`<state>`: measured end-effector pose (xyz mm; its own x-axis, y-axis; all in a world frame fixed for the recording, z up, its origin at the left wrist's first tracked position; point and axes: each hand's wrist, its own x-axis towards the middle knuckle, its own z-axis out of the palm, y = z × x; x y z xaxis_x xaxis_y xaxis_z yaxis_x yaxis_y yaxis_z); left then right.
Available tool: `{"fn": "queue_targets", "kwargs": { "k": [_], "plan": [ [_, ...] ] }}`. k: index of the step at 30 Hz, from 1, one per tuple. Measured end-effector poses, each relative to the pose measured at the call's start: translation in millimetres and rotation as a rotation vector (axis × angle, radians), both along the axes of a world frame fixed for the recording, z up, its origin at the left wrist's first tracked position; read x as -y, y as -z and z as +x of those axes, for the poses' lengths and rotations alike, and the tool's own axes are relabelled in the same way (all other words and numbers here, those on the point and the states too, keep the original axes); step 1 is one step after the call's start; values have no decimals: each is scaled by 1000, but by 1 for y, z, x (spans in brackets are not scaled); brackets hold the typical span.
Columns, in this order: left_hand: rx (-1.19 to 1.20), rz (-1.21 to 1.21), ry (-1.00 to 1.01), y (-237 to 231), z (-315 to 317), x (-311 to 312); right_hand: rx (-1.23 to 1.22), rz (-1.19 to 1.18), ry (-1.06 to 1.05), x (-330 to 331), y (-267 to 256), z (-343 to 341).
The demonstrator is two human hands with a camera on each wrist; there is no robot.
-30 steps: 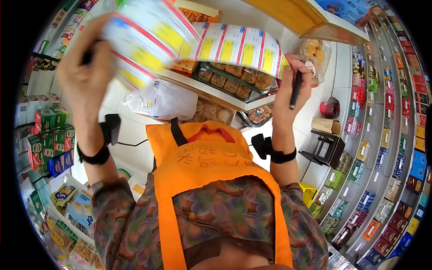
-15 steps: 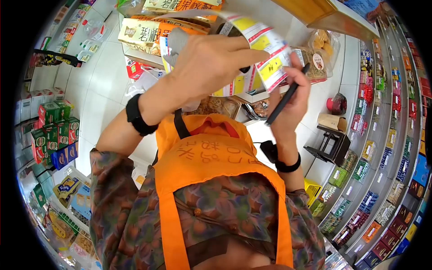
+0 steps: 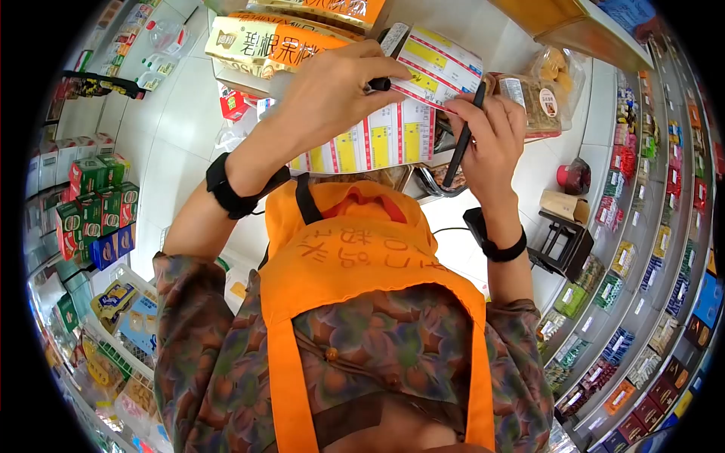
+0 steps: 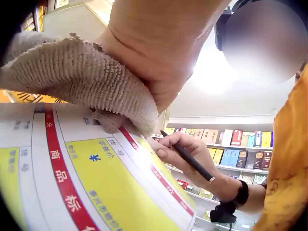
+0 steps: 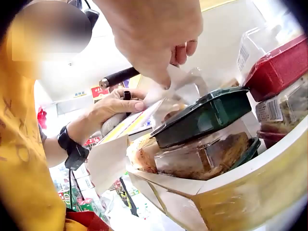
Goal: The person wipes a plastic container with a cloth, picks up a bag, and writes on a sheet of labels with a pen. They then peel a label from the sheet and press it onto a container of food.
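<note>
Between the two hands is a long sheet of price labels, white with yellow panels and red stripes, folded over itself. My left hand pinches the sheet's edge and a black pen cap. A grey ribbed cloth is bunched under that hand in the left wrist view. The right hand holds a black marker slanting across its fingers. Its thumb and index finger also grip the near corner of the labels. Handwriting shows on a yellow panel.
Orange snack packets lie behind the left hand. Green trays of packaged food sit in a pale box below the labels. Further right are a clear food box and shelves of small packets. Green boxes stand at left.
The left hand has come from the upper left across to the right, folding the label sheet over. The right hand keeps the marker, now tipped more upright, and the labels between the hands have steadied.
</note>
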<state>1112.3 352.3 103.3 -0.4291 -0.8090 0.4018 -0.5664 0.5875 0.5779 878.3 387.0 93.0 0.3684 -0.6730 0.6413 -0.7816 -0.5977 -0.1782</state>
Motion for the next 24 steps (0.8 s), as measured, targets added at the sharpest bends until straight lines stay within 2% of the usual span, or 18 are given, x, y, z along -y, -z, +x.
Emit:
{"fn": "queue_targets", "kwargs": {
  "k": [3, 4, 8, 11, 12, 15, 16, 19, 23, 24],
  "plan": [
    [-15, 17, -66, 4, -3, -3, 170, 154, -161, 16, 1, -6],
    [-7, 35, -68, -1, -3, -5, 321, 322, -200, 14, 1, -5],
    [-24, -29, -40, 1, 7, -3, 616, 644, -299, 13, -2, -5],
    [-86, 38, 41, 10, 17, 5, 630, 725, -323, 14, -15, -1],
    [-77, 34, 28, 11, 17, 6, 526, 651, -234, 17, -10, -3],
    [-98, 72, -32, 12, 14, 9, 537, 576, -83, 23, -5, -4],
    [-136, 124, -67, 11, 12, 10, 662, 723, 55, 22, -9, -4],
    [-150, 175, -178, 8, 7, 13, 686, 578, 1, 37, -2, -5],
    [-201, 266, -252, 4, 2, 14, 702, 767, 67, 38, -17, 1],
    [-201, 240, -247, 6, 0, 14, 697, 711, 73, 40, -14, 0]
  ]
}}
